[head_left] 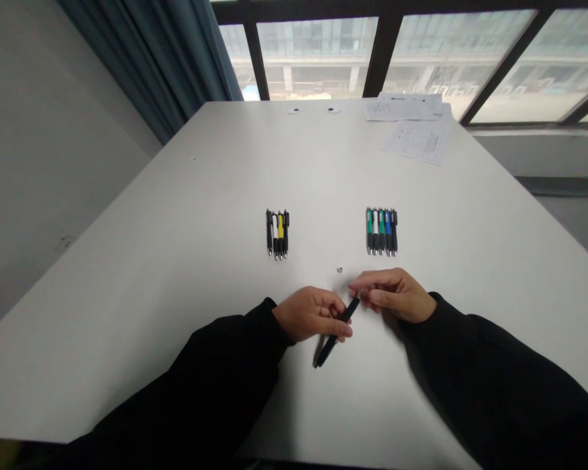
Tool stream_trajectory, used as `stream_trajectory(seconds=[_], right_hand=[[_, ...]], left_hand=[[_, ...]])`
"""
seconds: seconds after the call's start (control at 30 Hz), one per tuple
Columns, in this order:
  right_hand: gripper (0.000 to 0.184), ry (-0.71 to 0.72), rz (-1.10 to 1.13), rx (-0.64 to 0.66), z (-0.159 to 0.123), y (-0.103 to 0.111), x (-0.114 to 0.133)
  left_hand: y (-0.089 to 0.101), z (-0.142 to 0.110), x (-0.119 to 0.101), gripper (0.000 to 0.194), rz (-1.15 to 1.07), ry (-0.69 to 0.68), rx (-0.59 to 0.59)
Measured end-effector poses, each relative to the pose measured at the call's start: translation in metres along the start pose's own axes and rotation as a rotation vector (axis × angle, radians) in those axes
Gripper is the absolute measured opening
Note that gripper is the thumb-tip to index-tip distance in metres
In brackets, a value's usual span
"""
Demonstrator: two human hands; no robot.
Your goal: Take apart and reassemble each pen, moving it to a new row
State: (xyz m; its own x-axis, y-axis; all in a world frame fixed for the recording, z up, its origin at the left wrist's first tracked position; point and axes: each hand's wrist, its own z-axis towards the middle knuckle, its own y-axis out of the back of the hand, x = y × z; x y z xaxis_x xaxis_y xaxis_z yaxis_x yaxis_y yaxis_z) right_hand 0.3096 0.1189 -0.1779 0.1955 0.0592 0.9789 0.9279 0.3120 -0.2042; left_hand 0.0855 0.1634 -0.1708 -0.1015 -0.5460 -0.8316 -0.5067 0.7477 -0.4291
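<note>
White tabletop (186,261) carries a left row (281,228) and right row (381,232) of pens, aligned; one black pen (329,347) is in neither, pinched by the left hand (316,314); the right hand (399,295), half-curled near its tip, seems empty.

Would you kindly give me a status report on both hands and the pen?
Left hand gripping black pen. Right hand near pen's upper end, contact unclear. Left pen row and right pen row lie beyond, apart from both hands.

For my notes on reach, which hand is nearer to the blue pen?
Right. The right hand is just on the near side of the blue pen; the left hand is farther off, to its left.
</note>
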Motion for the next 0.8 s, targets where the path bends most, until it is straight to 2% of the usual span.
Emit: stream_trajectory(seconds=[0.1,0.2,0.3,0.37,0.43,0.5,0.63,0.73,0.8], right_hand=[[0.016,-0.013,-0.014,-0.051,0.002,-0.002,0.002],[0.012,-0.034,-0.069,-0.021,0.003,-0.004,0.006],[0.032,-0.016,-0.079,0.056,0.002,-0.003,0.006],[0.04,0.038,-0.108,0.027,0.003,-0.002,0.005],[0.033,0.135,-0.224,-0.085,0.007,-0.001,0.005],[0.028,0.231,-0.43,-0.174,0.013,-0.002,0.006],[0.04,0.251,-0.829,-0.105,0.028,-0.007,0.009],[0.028,0.268,-0.988,-0.045,0.032,-0.01,0.009],[0.02,0.26,-0.973,-0.059,0.031,-0.011,0.008]], left_hand=[[0.0,0.0,0.0,0.031,-0.001,0.005,0.005],[-0.001,0.0,-0.001,0.031,0.02,0.014,0.016],[-0.001,0.0,-0.001,0.033,0.006,0.011,0.011],[-0.002,0.0,-0.001,0.036,-0.022,0.002,0.006],[-0.002,0.001,-0.002,0.038,-0.057,-0.012,0.005],[-0.002,0.001,-0.004,0.041,-0.087,-0.026,0.003],[0.0,0.002,-0.008,0.042,-0.102,-0.044,0.003],[0.001,0.001,-0.009,0.042,-0.106,-0.045,0.007],[0.001,0.0,-0.009,0.042,-0.108,-0.035,0.003]])
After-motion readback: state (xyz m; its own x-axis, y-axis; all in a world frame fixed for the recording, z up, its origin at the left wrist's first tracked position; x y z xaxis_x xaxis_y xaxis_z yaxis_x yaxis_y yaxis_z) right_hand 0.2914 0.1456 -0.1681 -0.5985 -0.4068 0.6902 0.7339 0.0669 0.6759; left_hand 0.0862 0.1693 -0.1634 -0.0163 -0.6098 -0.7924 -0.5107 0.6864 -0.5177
